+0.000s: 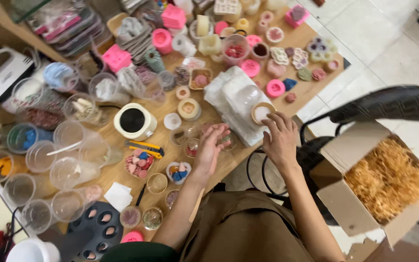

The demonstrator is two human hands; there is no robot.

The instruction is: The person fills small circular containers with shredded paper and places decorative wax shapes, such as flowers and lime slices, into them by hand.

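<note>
Hands (213, 147) (280, 137) hover over cluttered wooden table (311, 87) beside white tiled floor (379, 43).

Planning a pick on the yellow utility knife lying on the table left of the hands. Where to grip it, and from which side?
Grip the utility knife across the middle of its long body, coming straight down from above. It lies flat on the wooden table, running left to right. Its long sides look clearest: small candy dishes sit just in front and the white pot just behind. The left hand is nearest.
</note>
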